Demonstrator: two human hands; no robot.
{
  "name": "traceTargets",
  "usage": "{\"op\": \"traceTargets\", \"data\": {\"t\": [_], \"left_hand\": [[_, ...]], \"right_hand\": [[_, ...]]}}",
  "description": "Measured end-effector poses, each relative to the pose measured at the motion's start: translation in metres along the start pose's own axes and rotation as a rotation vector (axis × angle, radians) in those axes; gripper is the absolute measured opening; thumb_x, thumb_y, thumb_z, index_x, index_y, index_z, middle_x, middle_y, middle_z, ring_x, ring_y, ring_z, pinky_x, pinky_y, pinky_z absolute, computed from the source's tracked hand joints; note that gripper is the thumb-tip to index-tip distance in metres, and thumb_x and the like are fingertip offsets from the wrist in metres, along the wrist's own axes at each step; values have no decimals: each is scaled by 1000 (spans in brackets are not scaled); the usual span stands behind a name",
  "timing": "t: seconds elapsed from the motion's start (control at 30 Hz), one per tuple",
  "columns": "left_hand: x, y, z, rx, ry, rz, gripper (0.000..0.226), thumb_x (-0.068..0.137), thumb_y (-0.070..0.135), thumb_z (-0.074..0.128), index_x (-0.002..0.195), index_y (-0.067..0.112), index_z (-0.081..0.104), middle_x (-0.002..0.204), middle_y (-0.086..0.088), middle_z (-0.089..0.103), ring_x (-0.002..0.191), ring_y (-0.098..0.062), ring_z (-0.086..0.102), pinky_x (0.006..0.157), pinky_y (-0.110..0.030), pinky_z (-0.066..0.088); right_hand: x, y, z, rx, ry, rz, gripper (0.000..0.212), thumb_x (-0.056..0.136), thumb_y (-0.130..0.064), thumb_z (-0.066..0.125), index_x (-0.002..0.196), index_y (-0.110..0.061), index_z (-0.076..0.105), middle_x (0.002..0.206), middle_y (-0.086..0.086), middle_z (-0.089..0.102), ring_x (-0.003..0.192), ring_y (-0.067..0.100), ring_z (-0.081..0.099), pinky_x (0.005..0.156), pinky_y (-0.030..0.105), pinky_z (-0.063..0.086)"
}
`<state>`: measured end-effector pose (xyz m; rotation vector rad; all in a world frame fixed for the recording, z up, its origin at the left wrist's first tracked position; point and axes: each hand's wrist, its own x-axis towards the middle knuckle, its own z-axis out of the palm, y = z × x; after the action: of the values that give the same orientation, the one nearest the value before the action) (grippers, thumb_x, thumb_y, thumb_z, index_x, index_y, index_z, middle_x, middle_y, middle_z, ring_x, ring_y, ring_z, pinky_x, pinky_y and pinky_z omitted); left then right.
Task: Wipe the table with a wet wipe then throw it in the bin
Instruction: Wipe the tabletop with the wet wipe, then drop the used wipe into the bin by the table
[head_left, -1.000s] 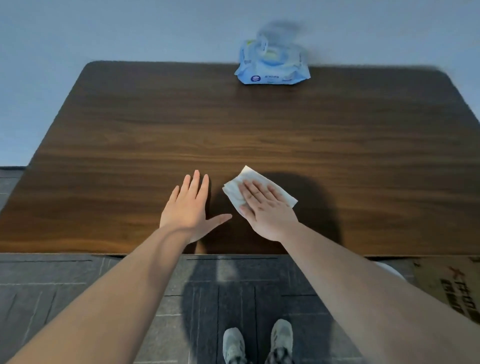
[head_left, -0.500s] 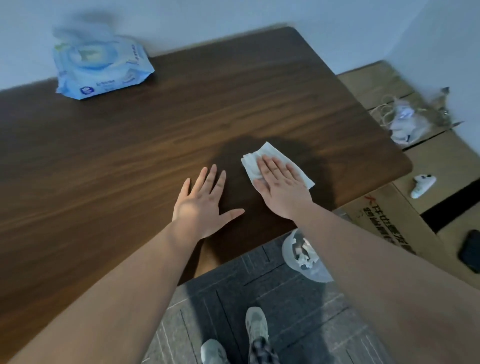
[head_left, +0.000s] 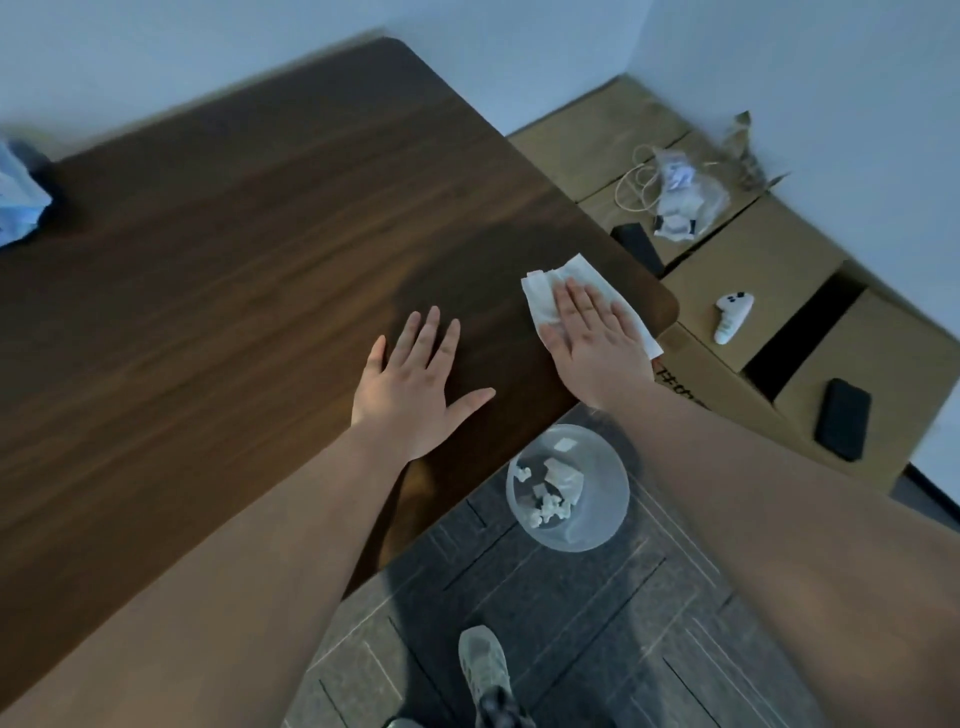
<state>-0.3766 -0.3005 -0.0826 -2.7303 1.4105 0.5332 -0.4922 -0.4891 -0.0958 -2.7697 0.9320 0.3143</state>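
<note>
On the dark wooden table (head_left: 249, 291), at its near right corner, the flat-spread right hand (head_left: 592, 343) presses the white wet wipe (head_left: 540, 296) beneath its palm; left hand (head_left: 415, 384) lies splayed, empty.

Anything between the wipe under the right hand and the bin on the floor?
Nothing visible. The wipe lies flat under the right hand at the table's near right corner; the clear bin stands open-topped on the floor just below and nearer, with only bare carpet around it.

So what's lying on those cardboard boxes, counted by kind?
Black phone-like slabs: 2
White game controller: 1
Clear plastic bag with small items: 1
Pale looped cord: 1
Total: 5
</note>
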Motion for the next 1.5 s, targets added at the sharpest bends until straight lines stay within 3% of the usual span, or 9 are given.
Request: {"op": "traceTargets", "data": {"t": [0.23,0.47,0.77,0.83,0.9,1.07,1.17,1.33,1.5], "left_hand": [[45,49,-2,42,47,98,84,83,75,7,149,24,-10,159,-1,-12,144,-17,-13,115,-45,-4],[84,103,-6,-34,109,168,78,88,69,11,150,25,-4,160,-1,-7,145,-17,-10,116,-44,-2],[98,130,8,-25,131,157,75,86,70,1,150,30,-1,160,3,-7,145,-14,-11,114,-53,-7],[97,130,10,-24,142,154,76,86,71,0,150,30,-2,160,4,-7,145,-14,-11,115,-53,-7],[97,130,12,-17,159,159,76,85,72,-1,150,31,-2,160,4,-6,145,-14,-11,115,-53,-6],[98,131,14,-12,182,157,76,86,72,-1,150,31,-2,160,4,-6,145,-14,-10,115,-53,-5],[99,131,14,-11,188,157,76,85,72,0,149,31,-2,160,3,-6,145,-15,-10,115,-53,-5],[102,130,17,5,189,153,77,85,72,1,150,30,-2,160,2,-6,145,-15,-11,115,-54,-6],[105,130,19,-3,213,164,76,87,72,4,150,29,2,160,2,-3,145,-15,-8,114,-54,-5]], "right_hand": [[9,47,-8,75,50,56,59,99,-50,10,151,-25,-2,160,-4,-5,146,11,-8,114,31,-11],[3,68,-3,184,197,63,52,102,-39,19,150,-18,17,159,2,15,146,14,6,116,29,-3],[-28,101,0,259,182,-45,48,103,-22,27,148,-10,17,157,1,12,141,5,-1,115,22,-2],[-44,113,10,294,158,-18,48,103,-19,29,147,-6,16,155,-1,9,139,4,-1,113,19,-3],[-60,131,29,352,146,62,47,102,-20,31,146,-3,23,155,4,18,144,10,7,113,19,0],[-83,163,85,388,-7,252,45,102,-26,31,144,-10,33,155,4,29,145,14,17,114,22,8],[-83,159,110,377,-101,227,45,102,-26,31,142,-6,37,152,7,33,144,17,20,114,24,11],[-71,141,147,273,-442,167,47,104,-27,24,144,-5,30,155,9,27,145,22,15,115,35,17],[-63,129,181,233,-504,143,41,104,-25,24,132,-3,44,141,12,43,137,30,29,107,42,33]]}}
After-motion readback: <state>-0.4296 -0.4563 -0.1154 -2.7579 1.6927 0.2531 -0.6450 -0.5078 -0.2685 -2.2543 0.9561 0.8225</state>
